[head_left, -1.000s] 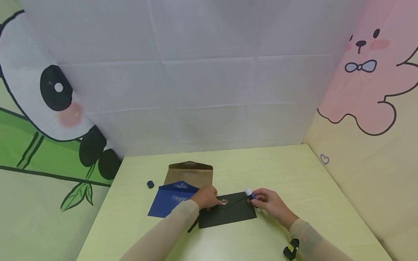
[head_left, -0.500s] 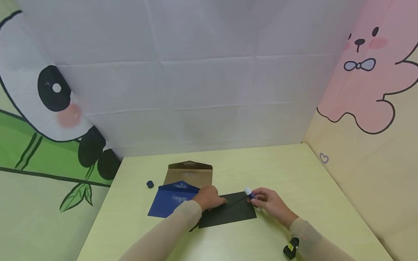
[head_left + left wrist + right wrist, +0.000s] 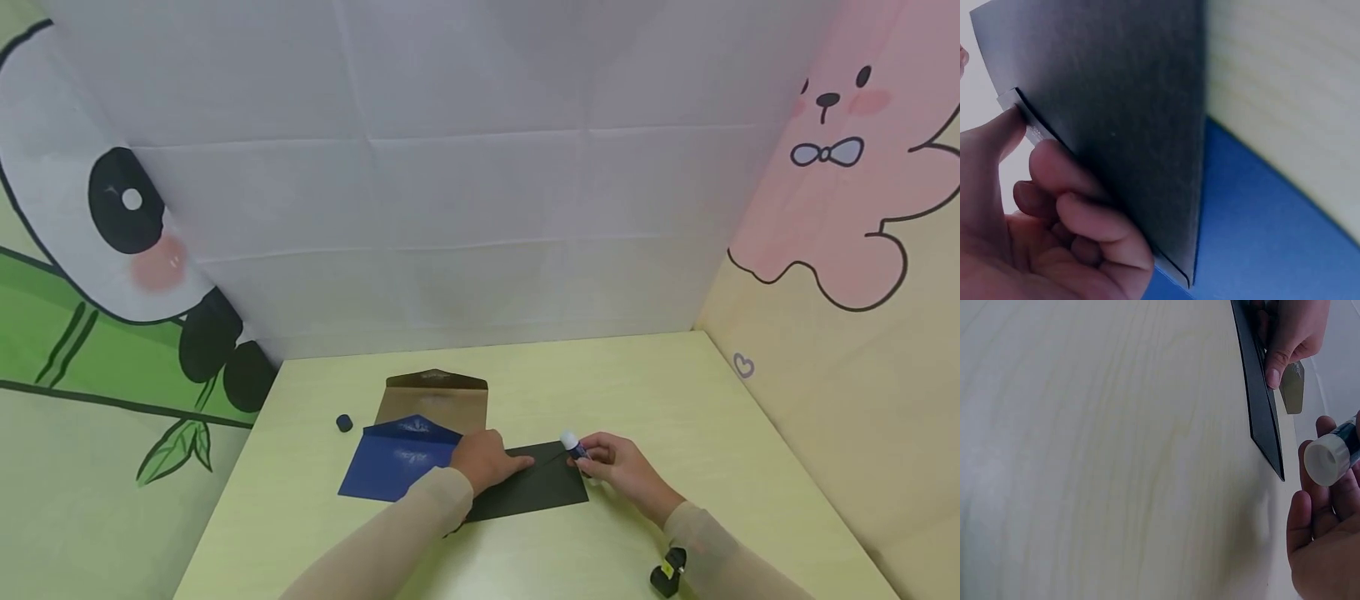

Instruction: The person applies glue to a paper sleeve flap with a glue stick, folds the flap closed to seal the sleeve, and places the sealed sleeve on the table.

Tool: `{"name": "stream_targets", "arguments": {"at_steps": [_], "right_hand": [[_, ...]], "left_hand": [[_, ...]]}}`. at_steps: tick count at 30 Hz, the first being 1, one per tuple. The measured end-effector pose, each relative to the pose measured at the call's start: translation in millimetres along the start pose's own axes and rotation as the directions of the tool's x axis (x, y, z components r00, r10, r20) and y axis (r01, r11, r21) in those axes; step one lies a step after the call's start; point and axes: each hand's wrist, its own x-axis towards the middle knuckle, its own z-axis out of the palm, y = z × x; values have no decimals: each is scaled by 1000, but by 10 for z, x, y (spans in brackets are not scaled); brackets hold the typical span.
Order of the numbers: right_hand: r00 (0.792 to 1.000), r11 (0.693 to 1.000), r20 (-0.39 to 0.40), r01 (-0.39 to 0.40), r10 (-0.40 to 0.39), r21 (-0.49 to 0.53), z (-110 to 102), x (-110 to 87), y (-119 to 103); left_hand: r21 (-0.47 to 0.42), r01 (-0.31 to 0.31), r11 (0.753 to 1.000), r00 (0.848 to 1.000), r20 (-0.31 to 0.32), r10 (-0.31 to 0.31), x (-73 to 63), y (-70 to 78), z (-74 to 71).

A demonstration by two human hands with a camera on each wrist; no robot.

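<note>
A dark envelope (image 3: 543, 487) with its flap folded down lies across the front middle of the table. My left hand (image 3: 483, 460) grips its left part, thumb pressing along the flap, while the other fingers curl beneath. In the left wrist view those fingers (image 3: 1107, 231) bunch against the underside of the envelope (image 3: 1129, 81). At its upper right corner, my right hand (image 3: 618, 465) holds a glue stick (image 3: 573, 446) between thumb and fingers, white end tipped up and left. The right wrist view shows the round base of the glue stick (image 3: 1325, 459).
An open blue envelope (image 3: 375, 467) lies left of the left hand, partly covered by it. Behind that is an open brown envelope (image 3: 435, 406). A small dark cap (image 3: 344, 423) sits at the far left on the pale wooden table (image 3: 637, 383).
My left hand has slid to the right along the dark envelope's flap, its thumb now nearer the middle and covering the printed mark. The right hand with the glue stick has stayed put.
</note>
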Motion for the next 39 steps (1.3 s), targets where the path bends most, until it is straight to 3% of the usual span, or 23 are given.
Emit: {"name": "stream_targets", "arguments": {"at_steps": [3,10,20,31,36,39], "right_hand": [[1000,1000,3,-1,1,2,3,-2,0],[1000,1000,5,2,-2,0,-3,-6,2],[1000,1000,4,5,-5,-2,-3,-1,14],[1000,1000,-2,3,-3,-2,12,10,10],[1000,1000,-3,-2,2,-2,20,14,-5],[1000,1000,-1,0,0,0,21,10,-17]], "left_hand": [[-25,-31,999,1000,-3,31,6,-51,-7],[-55,-47,997,998,32,49,179,-211,62],[-122,-93,988,992,78,103,268,-330,77],[-88,-90,992,987,126,101,122,-187,-111],[-100,-106,989,980,159,121,190,-245,-107],[-150,-120,981,977,159,144,238,-323,-86]]}}
